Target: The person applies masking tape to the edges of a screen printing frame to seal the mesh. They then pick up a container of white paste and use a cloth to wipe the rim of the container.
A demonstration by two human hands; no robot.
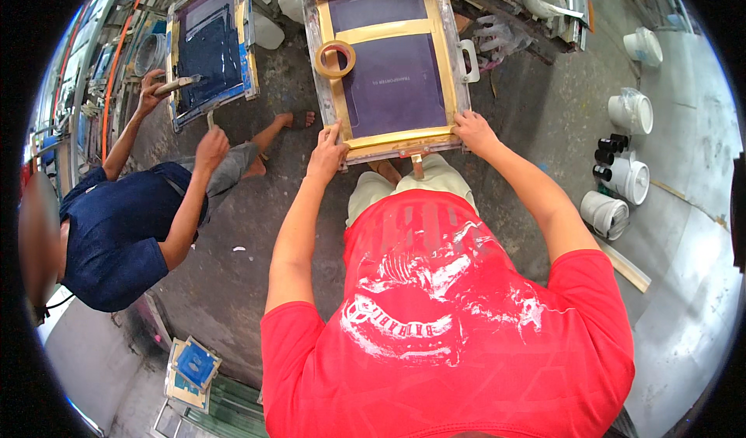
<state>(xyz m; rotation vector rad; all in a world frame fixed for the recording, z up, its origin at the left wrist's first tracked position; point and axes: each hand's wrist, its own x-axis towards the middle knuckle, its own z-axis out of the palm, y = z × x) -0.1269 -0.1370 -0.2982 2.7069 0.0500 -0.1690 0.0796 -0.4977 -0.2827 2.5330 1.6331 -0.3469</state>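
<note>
A screen printing frame (395, 139) with dark purple mesh is in front of me, its borders and a crossband covered in yellowish tape. My left hand (328, 154) grips its near left corner, one finger stretched along the taped edge. At the near right corner, my right hand (475, 132) is closed over the frame's edge. A tape roll (319, 59) lies flat on the frame's left side, touched by neither hand. Below the near edge hangs a small wooden piece (418, 166). The undersides of both hands are hidden.
To the left, a co-worker (124, 224) holds a flat tool (177, 86) over another screen frame (252, 76). White buckets (639, 177) and dark bottles (603, 157) stand along the right wall. A white handle (471, 61) sticks out beside my frame. Small blue screens (196, 364) lie at lower left.
</note>
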